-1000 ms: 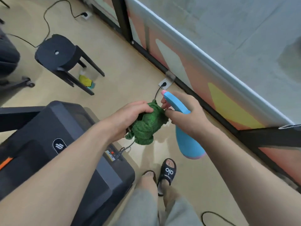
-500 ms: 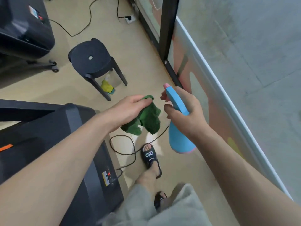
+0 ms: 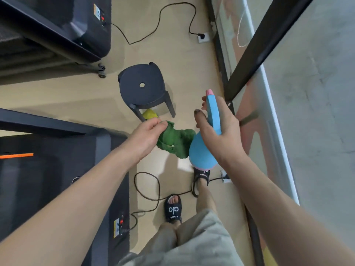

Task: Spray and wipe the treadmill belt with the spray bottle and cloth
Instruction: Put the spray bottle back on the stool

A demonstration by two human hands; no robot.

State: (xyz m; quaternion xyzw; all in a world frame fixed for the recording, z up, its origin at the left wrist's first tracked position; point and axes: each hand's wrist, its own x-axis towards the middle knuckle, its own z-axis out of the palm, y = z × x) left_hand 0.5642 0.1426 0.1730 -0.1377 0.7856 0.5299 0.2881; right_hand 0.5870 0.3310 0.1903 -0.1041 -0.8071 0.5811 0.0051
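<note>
My left hand [image 3: 147, 134] pinches a crumpled green cloth [image 3: 175, 142], which hangs over the floor just right of the treadmill. My right hand [image 3: 221, 131] grips a blue spray bottle [image 3: 203, 148] with a pink nozzle, its round body pointing down and touching the cloth's right side. The black treadmill [image 3: 57, 179] with an orange stripe lies at the lower left, under my left forearm. Its belt is mostly hidden by my arm.
A black round stool [image 3: 143, 87] stands on the floor ahead, a yellow item [image 3: 149, 113] under it. A second treadmill [image 3: 57, 27] fills the upper left. Power cables [image 3: 148, 187] loop on the floor by my sandalled feet [image 3: 172, 208]. A glass partition [image 3: 288, 112] runs along the right.
The view has swung forward, showing the stool and a second treadmill. The cloth now hangs looser from my left fingers, and the bottle has tipped more upright beside it.
</note>
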